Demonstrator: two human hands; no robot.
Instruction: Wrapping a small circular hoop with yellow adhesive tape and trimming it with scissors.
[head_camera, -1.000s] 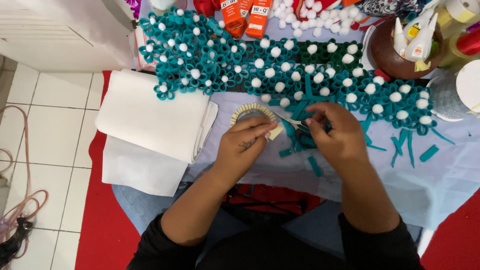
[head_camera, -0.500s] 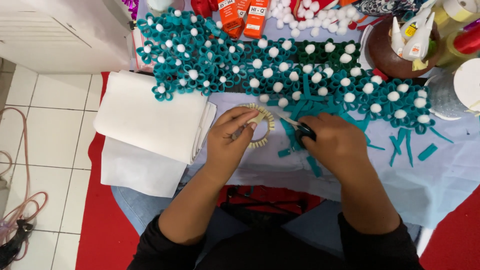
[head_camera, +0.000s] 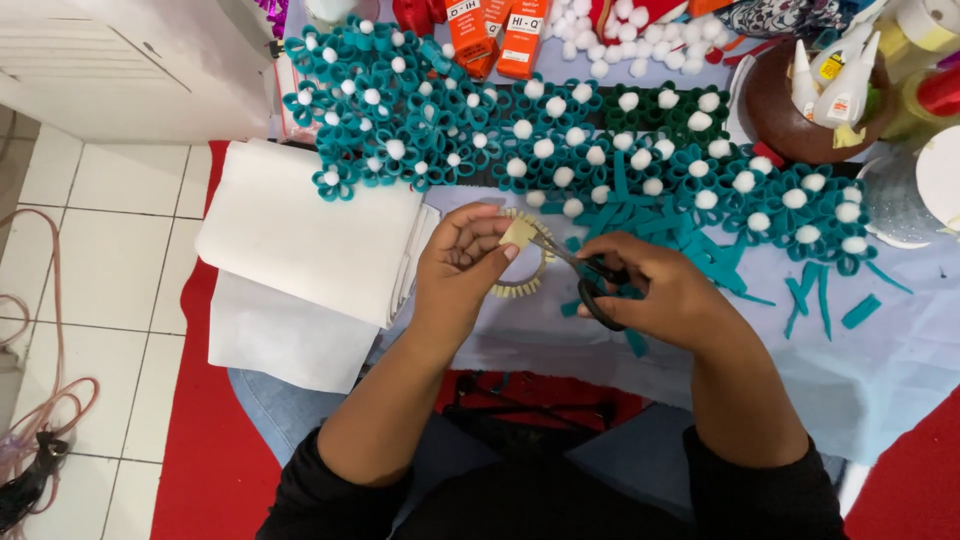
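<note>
White floor tiles (head_camera: 90, 260) fill the nine o'clock side, with a red mat (head_camera: 215, 450) running down toward seven o'clock and a pale cloth-covered work surface (head_camera: 880, 360) spreading across the middle and out to three o'clock. Across twelve o'clock lies a wide spread of teal felt flowers (head_camera: 560, 140), each with a white pompom at its centre. At ten o'clock from the hands sits a folded stack of white fabric (head_camera: 310, 240), its edge just beside the left hand. At one o'clock a brown bowl (head_camera: 790, 120) holds small glue bottles (head_camera: 840, 80), and orange boxes (head_camera: 500, 35) lie at the top edge near loose white pompoms (head_camera: 610, 30). Loose teal felt strips (head_camera: 830, 300) are scattered at three o'clock.

At the centre, the left hand (head_camera: 465, 270) has its fingertips pinched on one end of a cream fringed strip (head_camera: 520, 260), which curls in a loop at five o'clock from that hand. The right hand (head_camera: 665, 290) has its fingers clenched through the black handles of the scissors (head_camera: 580, 275), whose blades point toward ten o'clock and meet the cream strip at the pinched end. Whether the blades are parted cannot be told
</note>
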